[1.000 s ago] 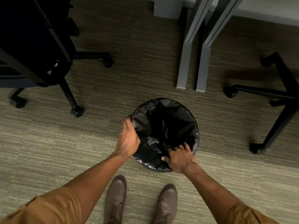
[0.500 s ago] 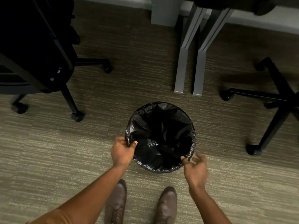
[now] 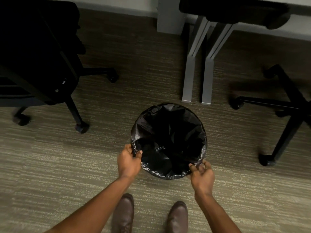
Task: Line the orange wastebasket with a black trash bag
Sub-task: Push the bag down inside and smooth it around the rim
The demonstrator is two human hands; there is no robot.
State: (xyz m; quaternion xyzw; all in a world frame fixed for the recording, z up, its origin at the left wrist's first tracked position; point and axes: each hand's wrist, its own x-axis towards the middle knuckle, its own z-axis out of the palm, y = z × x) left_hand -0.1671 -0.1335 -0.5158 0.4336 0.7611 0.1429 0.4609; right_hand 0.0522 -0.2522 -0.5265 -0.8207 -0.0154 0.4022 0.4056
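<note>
Both of your hands have closed onto the black trash bag [image 3: 168, 140] since half a second ago, which fills the round wastebasket [image 3: 170, 176] at lower centre of the frame. Your left hand [image 3: 128, 161] pinches the rim at its left, your right hand [image 3: 202, 177] pinches it lower right, so the slack near edge lies between your fingers.

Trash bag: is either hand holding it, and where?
Both: left hand and right hand each pinch the black trash bag's folded-over edge at the near rim.
</note>
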